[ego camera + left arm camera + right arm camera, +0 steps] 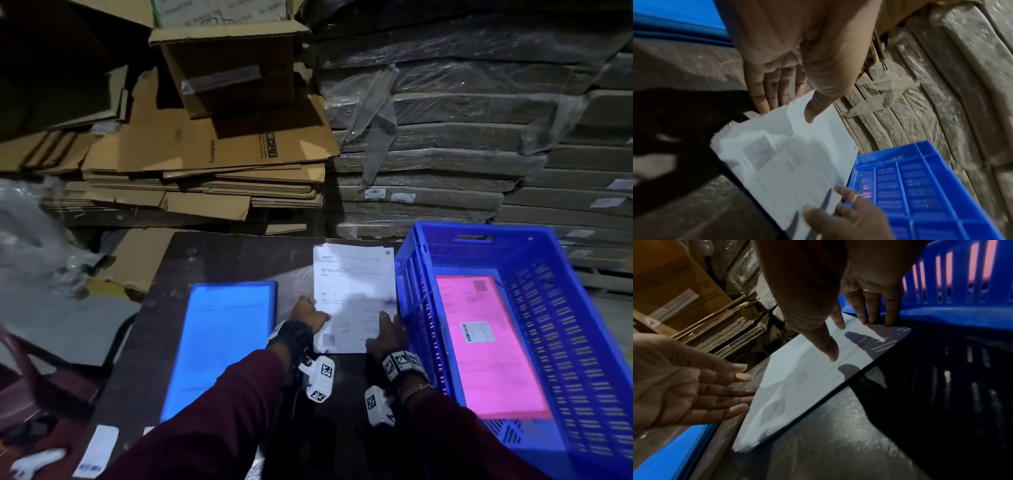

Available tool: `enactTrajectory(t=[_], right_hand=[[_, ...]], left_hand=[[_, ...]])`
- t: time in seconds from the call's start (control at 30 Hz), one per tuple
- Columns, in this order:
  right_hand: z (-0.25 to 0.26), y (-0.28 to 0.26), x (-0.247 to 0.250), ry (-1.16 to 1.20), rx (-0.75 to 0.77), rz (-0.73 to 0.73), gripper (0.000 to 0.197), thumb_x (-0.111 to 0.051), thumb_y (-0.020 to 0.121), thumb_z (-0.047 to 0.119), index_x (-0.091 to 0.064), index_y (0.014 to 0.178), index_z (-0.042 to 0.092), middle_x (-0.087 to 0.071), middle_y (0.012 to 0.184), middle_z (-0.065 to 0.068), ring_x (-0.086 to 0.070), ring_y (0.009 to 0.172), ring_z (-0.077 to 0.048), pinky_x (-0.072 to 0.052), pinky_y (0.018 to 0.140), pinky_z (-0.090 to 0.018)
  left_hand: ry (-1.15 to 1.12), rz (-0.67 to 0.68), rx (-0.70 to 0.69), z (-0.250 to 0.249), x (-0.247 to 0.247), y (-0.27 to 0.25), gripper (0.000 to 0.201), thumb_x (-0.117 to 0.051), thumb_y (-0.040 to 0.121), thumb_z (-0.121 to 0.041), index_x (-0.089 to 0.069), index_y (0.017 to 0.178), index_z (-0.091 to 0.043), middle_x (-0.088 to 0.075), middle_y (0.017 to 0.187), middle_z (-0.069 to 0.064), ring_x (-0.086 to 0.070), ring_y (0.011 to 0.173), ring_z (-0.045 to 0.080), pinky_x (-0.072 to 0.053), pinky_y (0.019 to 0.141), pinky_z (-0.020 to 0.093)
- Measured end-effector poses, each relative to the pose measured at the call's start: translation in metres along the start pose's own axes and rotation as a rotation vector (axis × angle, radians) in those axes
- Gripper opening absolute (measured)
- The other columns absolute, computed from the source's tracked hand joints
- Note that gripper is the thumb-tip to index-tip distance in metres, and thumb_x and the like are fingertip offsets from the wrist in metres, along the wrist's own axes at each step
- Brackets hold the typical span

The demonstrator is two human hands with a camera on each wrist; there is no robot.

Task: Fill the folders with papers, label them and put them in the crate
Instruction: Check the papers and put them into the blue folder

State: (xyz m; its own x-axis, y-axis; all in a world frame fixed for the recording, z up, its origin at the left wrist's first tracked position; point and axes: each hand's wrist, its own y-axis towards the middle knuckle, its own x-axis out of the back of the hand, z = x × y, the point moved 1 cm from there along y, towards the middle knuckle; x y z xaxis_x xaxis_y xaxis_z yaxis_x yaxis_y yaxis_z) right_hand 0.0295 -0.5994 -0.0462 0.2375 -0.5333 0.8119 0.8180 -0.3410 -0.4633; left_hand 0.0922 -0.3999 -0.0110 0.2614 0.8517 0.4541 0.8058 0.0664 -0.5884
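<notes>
A stack of white printed papers point(352, 291) lies on the dark table between a closed blue folder point(222, 346) and a blue crate point(513, 236). A pink folder point(486, 349) with a white label lies flat inside the crate. My left hand point(306, 313) presses straight fingers point(735, 386) against the stack's left edge, thumb point(813, 112) on the top sheet. My right hand point(388, 334) sets straight fingers point(875, 313) on the stack's right edge beside the crate wall, with its thumb just over the paper point(797, 386). A thin dark edge shows under the stack.
White label strips point(97, 452) lie at the table's near left corner. Flattened cardboard boxes point(212, 150) are piled behind the table, with plastic-wrapped stacks point(462, 137) to their right. Crumpled clear plastic point(34, 236) sits at the left.
</notes>
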Motion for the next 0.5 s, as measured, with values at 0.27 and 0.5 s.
enactTrajectory(t=[0.27,0.5], right_hand=[[-0.021,0.021,-0.012,0.167,-0.037,0.025,0.065,-0.058,0.056,0.04,-0.054,0.118,0.019,-0.063,0.119,-0.008,-0.063,0.101,-0.026,-0.056,0.083,-0.035],[-0.01,-0.031,0.005,0.209,-0.077,0.025,0.029,-0.068,0.075,0.028,-0.057,0.098,0.013,-0.066,0.102,-0.009,-0.064,0.093,-0.03,-0.049,0.073,-0.031]], left_hand=[[0.026,0.009,0.036,0.005,0.015,-0.018,0.056,-0.083,0.069,-0.023,-0.048,0.111,-0.014,-0.059,0.101,0.003,-0.06,0.096,0.023,-0.047,0.077,0.028],[0.115,0.068,0.039,0.026,0.032,-0.032,0.031,-0.066,0.063,-0.022,-0.066,0.093,-0.012,-0.072,0.09,0.003,-0.067,0.083,0.022,-0.056,0.071,0.034]])
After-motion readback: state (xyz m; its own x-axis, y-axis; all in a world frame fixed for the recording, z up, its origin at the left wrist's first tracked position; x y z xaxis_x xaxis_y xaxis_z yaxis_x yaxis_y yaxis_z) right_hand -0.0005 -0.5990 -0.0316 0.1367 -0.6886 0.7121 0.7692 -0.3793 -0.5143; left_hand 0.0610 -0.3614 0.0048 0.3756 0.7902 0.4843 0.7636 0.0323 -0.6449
